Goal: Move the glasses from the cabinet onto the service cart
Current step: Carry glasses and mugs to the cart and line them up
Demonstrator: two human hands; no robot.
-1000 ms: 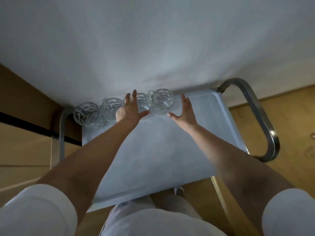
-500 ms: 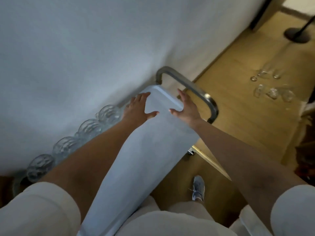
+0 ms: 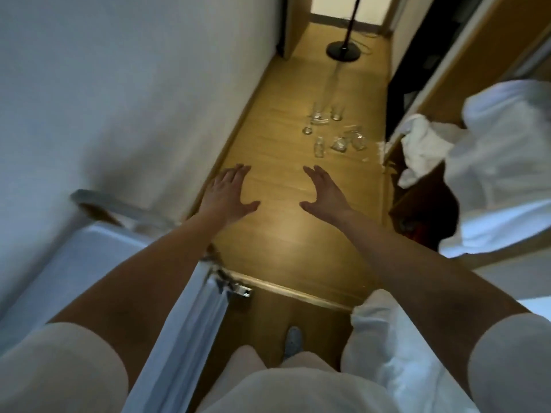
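Wall (image 3: 104, 99): a plain white surface fills the left side of your view, running down to the floor's left edge.
Service cart (image 3: 74, 263): its pale tray sits at lower left, under your left forearm. You see only its near right corner and right edge.
Cart handle (image 3: 119, 205): a blurred metal bar curves over the tray's far end, close to the wall.
Left hand (image 3: 228, 195): you hold it out flat over the floor's left edge, palm down, fingers straight and spread, thumb out to the side. It grips nothing.
Wooden floor (image 3: 283, 234): yellow boards run away from you between the wall and the right-hand furniture.
Shoe (image 3: 293, 342): one grey toe shows on the floor below you, between your arms.
Right hand (image 3: 325, 192): also out over the floor, fingers loosely extended, thumb pointing inward. It is empty and well apart from your left hand.
Glasses (image 3: 337, 129): a loose cluster of clear glasses sits on the floor well ahead of both hands, toward the floor's right edge. The blur hides their number.
Stand base (image 3: 343, 50): a round black foot with a thin pole stands at the floor's far end, beyond the glasses.
White cloth (image 3: 423, 147): a crumpled piece lies at the right edge, just beside the glasses.
White fabric (image 3: 501, 162): a larger blurred mass fills the right side.
Dark opening (image 3: 411, 70): it is behind the cloth, and you cannot tell what it holds.
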